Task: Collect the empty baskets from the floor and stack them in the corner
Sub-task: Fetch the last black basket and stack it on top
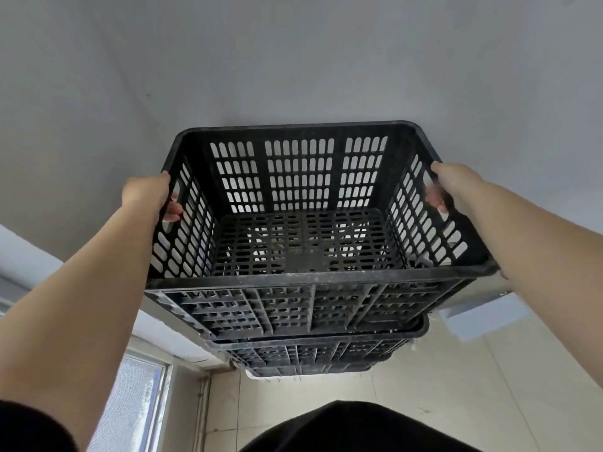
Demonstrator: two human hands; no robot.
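A black slotted plastic basket (303,278) fills the middle of the head view, empty, its open top toward me. My left hand (148,194) grips its left side, fingers through the handle slot. My right hand (452,187) grips the right side the same way. Directly under it sits a stack of black baskets (313,349), nested one in another. Whether the held basket rests on that stack or hangs just above it, I cannot tell.
A pale grey wall (293,60) stands behind the baskets. A window (137,396) is at the lower left. Beige wall tiles (473,386) lie below and right of the stack. A white ledge (483,308) juts out at the right.
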